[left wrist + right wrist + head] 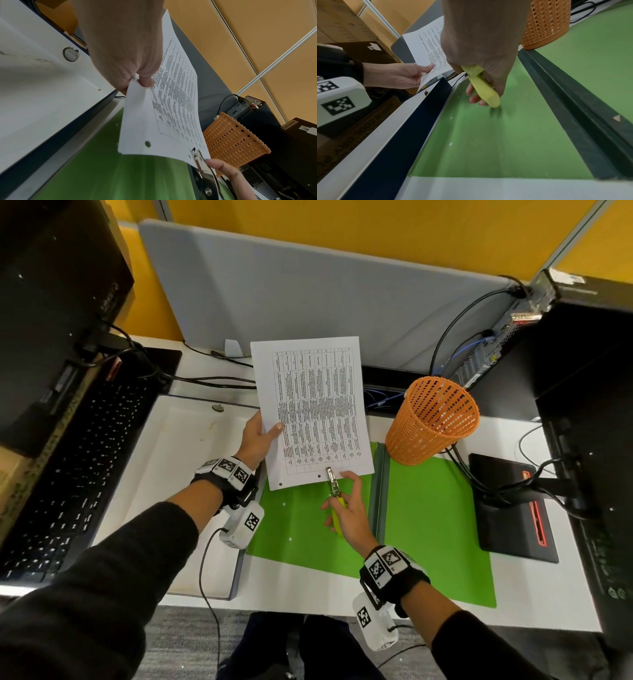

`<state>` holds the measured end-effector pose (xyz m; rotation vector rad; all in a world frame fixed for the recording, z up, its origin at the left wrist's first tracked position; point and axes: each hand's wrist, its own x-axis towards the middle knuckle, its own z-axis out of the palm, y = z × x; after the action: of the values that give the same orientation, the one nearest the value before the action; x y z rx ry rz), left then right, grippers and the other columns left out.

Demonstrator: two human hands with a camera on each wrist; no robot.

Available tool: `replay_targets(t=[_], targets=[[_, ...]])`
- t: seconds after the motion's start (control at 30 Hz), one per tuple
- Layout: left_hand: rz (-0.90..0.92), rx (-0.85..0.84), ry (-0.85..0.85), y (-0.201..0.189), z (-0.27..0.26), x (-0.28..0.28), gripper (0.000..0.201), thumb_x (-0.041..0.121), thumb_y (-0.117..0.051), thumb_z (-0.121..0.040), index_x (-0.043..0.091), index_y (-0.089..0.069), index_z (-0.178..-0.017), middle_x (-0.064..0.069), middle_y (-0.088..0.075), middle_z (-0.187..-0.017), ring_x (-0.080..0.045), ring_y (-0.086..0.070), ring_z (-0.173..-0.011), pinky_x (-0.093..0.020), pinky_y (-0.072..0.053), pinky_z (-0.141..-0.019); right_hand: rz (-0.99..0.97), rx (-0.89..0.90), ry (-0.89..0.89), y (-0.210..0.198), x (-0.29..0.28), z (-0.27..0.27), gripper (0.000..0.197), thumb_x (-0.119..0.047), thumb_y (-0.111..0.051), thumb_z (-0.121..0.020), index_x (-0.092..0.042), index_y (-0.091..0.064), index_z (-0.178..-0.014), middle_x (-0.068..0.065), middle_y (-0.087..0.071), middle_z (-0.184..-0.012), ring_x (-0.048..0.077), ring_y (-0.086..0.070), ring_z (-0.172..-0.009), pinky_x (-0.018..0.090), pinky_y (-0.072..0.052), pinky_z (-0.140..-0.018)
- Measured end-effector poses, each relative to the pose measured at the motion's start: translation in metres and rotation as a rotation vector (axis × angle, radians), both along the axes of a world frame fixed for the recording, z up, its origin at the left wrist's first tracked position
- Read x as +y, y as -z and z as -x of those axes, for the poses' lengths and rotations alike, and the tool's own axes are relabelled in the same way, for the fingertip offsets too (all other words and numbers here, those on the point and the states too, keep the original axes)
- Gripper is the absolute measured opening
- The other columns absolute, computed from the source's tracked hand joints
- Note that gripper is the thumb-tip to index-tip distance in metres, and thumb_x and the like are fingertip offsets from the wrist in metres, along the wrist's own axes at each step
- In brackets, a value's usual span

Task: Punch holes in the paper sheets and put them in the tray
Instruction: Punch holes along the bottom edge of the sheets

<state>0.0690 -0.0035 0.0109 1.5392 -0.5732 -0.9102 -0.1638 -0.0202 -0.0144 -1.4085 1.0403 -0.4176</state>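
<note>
My left hand (266, 433) pinches the left edge of a thin stack of printed paper sheets (313, 405), held up above the desk. Two punched holes show along the stack's near edge, one of them (147, 143) at the corner. My right hand (346, 508) grips a hole punch (331, 481) by its yellow handles (484, 89). Its metal head sits over the paper's near edge, right of the second hole. A shallow white tray (164, 491) with a dark rim lies to the left and holds no sheets.
An open green folder (435, 525) lies under the hands, with a few white paper dots (284, 504) on it. An orange mesh basket (432, 419) stands at the back right. A laptop keyboard (68, 474) flanks the tray on the left; cables and a black monitor base (510, 508) lie at the right.
</note>
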Motion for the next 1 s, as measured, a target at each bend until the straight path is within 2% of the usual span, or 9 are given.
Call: replay_targets(t=[0.13, 0.23, 0.37, 0.43, 0.5, 0.6, 0.73, 1.0], targets=[[-0.001, 0.000, -0.012, -0.001, -0.002, 0.001, 0.041, 0.000, -0.054, -0.093, -0.001, -0.046, -0.134, -0.020, -0.054, -0.135, -0.033, -0.054, -0.121, -0.050, -0.044, -0.102, -0.014, 0.008, 0.023, 0.000, -0.004, 0.002, 0.054, 0.000, -0.045, -0.088, -0.040, -0.032, -0.122, 0.011, -0.059, -0.078, 0.025, -0.053, -0.050, 0.026, -0.043, -0.044], [0.002, 0.000, -0.016, -0.004, -0.005, 0.002, 0.041, -0.003, -0.051, -0.094, -0.002, -0.045, -0.134, -0.021, -0.053, -0.135, -0.027, -0.055, -0.117, -0.045, -0.045, -0.101, -0.007, 0.028, 0.058, 0.000, -0.008, 0.007, 0.046, 0.000, -0.045, -0.087, -0.033, -0.031, -0.116, 0.009, -0.059, -0.079, 0.024, -0.052, -0.049, 0.024, -0.042, -0.043], [0.005, 0.012, -0.025, -0.005, -0.009, 0.002, 0.044, -0.005, -0.050, -0.094, -0.004, -0.042, -0.137, -0.021, -0.051, -0.137, -0.031, -0.053, -0.121, -0.044, -0.043, -0.102, -0.012, 0.039, 0.105, 0.005, -0.014, 0.012, 0.034, 0.004, -0.042, -0.086, -0.020, -0.028, -0.106, 0.013, -0.056, -0.075, 0.023, -0.046, -0.045, 0.027, -0.038, -0.042], [0.007, 0.019, -0.025, -0.005, -0.010, 0.002, 0.044, -0.006, -0.050, -0.094, -0.003, -0.041, -0.137, -0.020, -0.051, -0.137, -0.028, -0.054, -0.119, -0.042, -0.044, -0.102, -0.016, 0.089, 0.110, 0.008, -0.018, 0.012, 0.021, 0.000, -0.044, -0.088, -0.012, -0.036, -0.103, 0.010, -0.056, -0.068, 0.021, -0.046, -0.045, 0.028, -0.038, -0.043], [0.005, 0.020, -0.024, -0.006, -0.010, 0.002, 0.044, -0.006, -0.049, -0.094, -0.003, -0.041, -0.137, -0.020, -0.051, -0.137, -0.024, -0.054, -0.116, -0.039, -0.044, -0.100, -0.020, 0.124, 0.100, 0.010, -0.020, 0.013, 0.002, -0.006, -0.046, -0.090, -0.007, -0.048, -0.089, 0.006, -0.055, -0.060, 0.016, -0.046, -0.044, 0.028, -0.038, -0.045], [0.006, 0.020, -0.014, -0.006, -0.010, 0.002, 0.044, -0.006, -0.049, -0.094, -0.003, -0.042, -0.137, -0.021, -0.051, -0.137, -0.024, -0.054, -0.115, -0.041, -0.044, -0.101, -0.016, 0.134, 0.097, 0.014, -0.022, 0.014, 0.016, -0.006, -0.046, -0.089, -0.006, -0.052, -0.073, 0.005, -0.049, -0.055, 0.018, -0.044, -0.044, 0.029, -0.038, -0.047], [0.002, 0.018, -0.013, -0.006, -0.009, 0.001, 0.044, -0.006, -0.049, -0.094, -0.002, -0.042, -0.137, -0.020, -0.051, -0.137, -0.023, -0.053, -0.116, -0.040, -0.044, -0.100, -0.001, 0.133, 0.075, 0.012, -0.023, 0.015, 0.020, -0.004, -0.041, -0.089, -0.006, -0.050, -0.071, 0.005, -0.044, -0.052, 0.018, -0.040, -0.044, 0.030, -0.038, -0.049], [-0.004, 0.010, -0.018, -0.003, -0.012, -0.001, 0.043, -0.006, -0.049, -0.094, -0.003, -0.042, -0.136, -0.021, -0.051, -0.137, -0.024, -0.053, -0.117, -0.040, -0.044, -0.100, -0.056, 0.123, 0.084, 0.015, -0.026, 0.015, 0.023, -0.002, -0.040, -0.089, -0.009, -0.045, -0.067, 0.004, -0.041, -0.051, 0.015, -0.035, -0.040, 0.027, -0.031, -0.043]])
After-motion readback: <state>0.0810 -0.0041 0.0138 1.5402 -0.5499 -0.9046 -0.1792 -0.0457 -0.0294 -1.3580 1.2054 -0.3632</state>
